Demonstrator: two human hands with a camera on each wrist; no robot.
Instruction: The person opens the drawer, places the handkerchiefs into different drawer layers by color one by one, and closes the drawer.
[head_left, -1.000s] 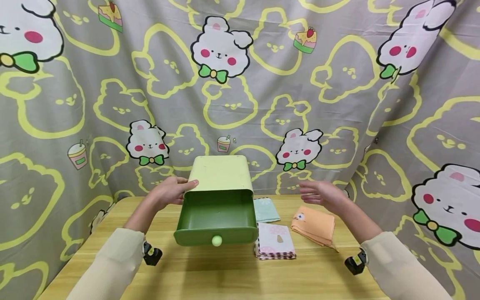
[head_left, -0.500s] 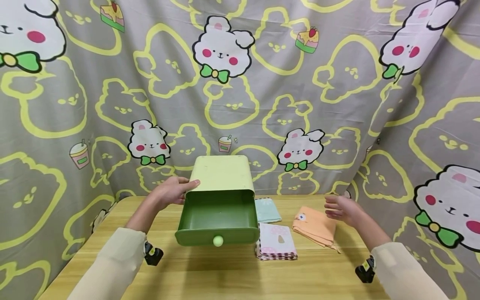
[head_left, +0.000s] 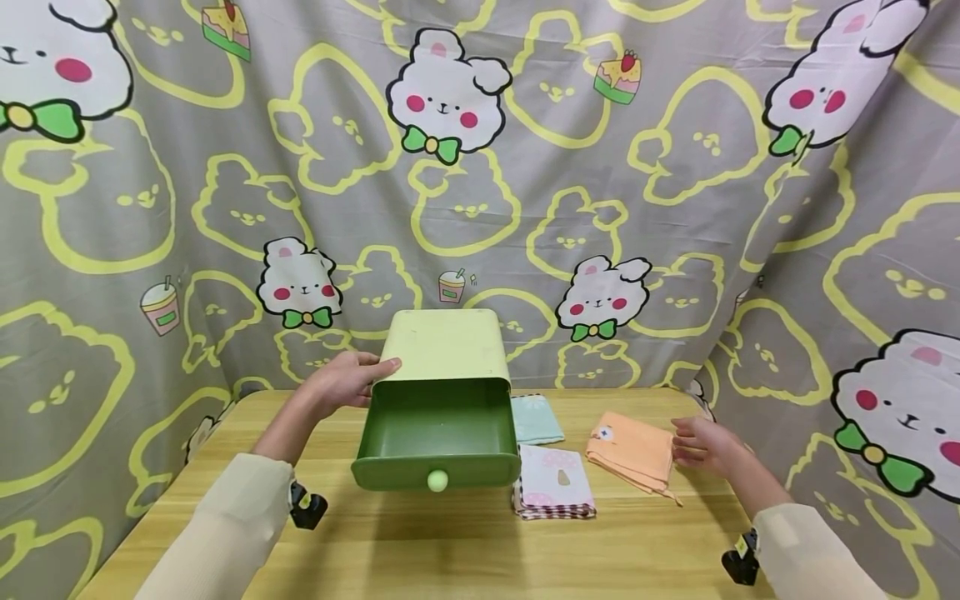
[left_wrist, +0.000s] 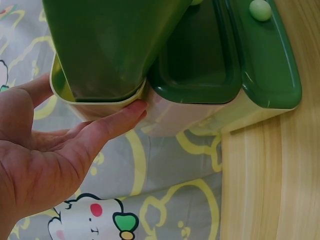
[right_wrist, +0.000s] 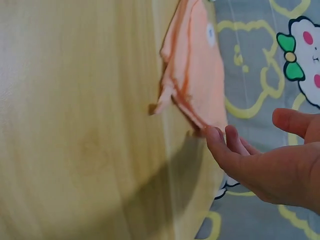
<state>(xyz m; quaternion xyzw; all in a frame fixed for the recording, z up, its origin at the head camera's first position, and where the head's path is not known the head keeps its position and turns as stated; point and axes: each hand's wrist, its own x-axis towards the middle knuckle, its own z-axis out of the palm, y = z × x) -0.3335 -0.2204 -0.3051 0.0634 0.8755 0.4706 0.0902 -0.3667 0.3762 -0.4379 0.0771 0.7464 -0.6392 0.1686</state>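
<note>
A small cabinet with a pale yellow-green casing stands on the table. Its dark green top drawer, with a round light knob, is pulled out and holds nothing. Two closed drawers show below it in the left wrist view. My left hand rests against the casing's left side near the front upper corner, fingers extended. At the right, my right hand reaches to a folded orange cloth, fingertips right at its corner, fingers loosely extended.
A folded light blue cloth and a folded white-and-pink cloth with a checked underside lie right of the cabinet. A patterned curtain hangs behind the wooden table.
My right hand has moved right and down, from above the orange cloth to its right edge. My left hand stays at the cabinet.
</note>
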